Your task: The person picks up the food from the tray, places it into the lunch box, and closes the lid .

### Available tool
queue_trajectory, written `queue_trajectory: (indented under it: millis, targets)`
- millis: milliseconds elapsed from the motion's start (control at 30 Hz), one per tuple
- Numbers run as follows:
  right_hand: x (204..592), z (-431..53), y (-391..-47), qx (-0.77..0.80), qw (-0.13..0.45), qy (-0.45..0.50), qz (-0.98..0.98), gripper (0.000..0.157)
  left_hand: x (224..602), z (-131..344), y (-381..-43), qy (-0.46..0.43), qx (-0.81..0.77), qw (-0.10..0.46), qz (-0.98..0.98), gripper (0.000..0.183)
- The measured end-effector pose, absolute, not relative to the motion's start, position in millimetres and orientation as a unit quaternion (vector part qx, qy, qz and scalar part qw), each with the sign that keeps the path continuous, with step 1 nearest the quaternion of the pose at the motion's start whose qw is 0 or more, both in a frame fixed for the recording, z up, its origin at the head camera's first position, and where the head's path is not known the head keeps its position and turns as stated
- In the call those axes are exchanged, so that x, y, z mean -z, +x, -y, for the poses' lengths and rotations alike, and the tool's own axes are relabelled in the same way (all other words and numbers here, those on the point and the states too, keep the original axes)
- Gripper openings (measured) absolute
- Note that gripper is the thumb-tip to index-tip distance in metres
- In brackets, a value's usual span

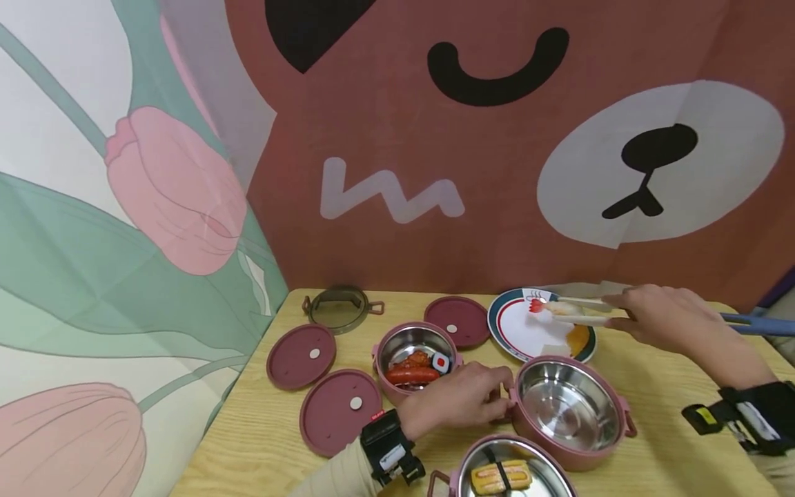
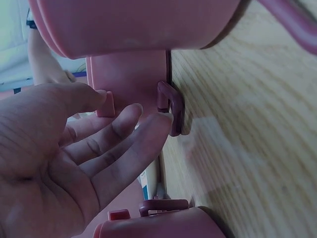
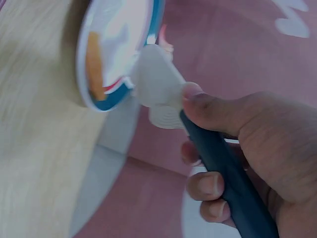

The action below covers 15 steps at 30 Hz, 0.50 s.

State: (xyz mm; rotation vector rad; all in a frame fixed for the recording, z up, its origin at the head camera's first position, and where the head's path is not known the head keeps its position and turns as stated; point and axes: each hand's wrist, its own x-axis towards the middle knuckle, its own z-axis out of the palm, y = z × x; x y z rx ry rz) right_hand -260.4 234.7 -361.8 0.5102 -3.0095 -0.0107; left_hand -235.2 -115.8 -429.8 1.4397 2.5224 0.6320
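Note:
My right hand [image 1: 671,319] grips blue-handled tongs [image 1: 580,320] with white tips, also close up in the right wrist view [image 3: 218,158]. Between the tips is a toy shrimp [image 1: 562,308] with a red tail, held over the rimmed plate [image 1: 509,331]. An orange piece [image 1: 577,339] and a pale piece [image 1: 555,351] lie on that plate. At the near right stands a pink steel-lined pot [image 1: 562,407] with nothing inside. My left hand [image 1: 462,397] holds this pot's left side, thumb on the rim tab [image 2: 105,104], fingertips by the maroon handle [image 2: 173,106].
Left of my left hand, a smaller pot [image 1: 380,348] holds a toy sausage, a sushi roll and reddish food. Nearest me, another pot [image 1: 462,483] contains a yellow banded toy [image 1: 502,476]. Maroon lids [image 1: 332,421] and a glass lid [image 1: 338,308] lie behind and left. A printed cloth [image 1: 397,262] hangs behind.

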Motion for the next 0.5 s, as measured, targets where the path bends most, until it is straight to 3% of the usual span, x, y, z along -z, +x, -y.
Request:
queue_trajectory:
  millis: [500]
  targets:
    - [334, -221, -188, 0.021, 0.039, 0.153, 0.987, 0.047, 432, 116, -235, 0.479, -0.227, 0.088, -0.843, 0.013]
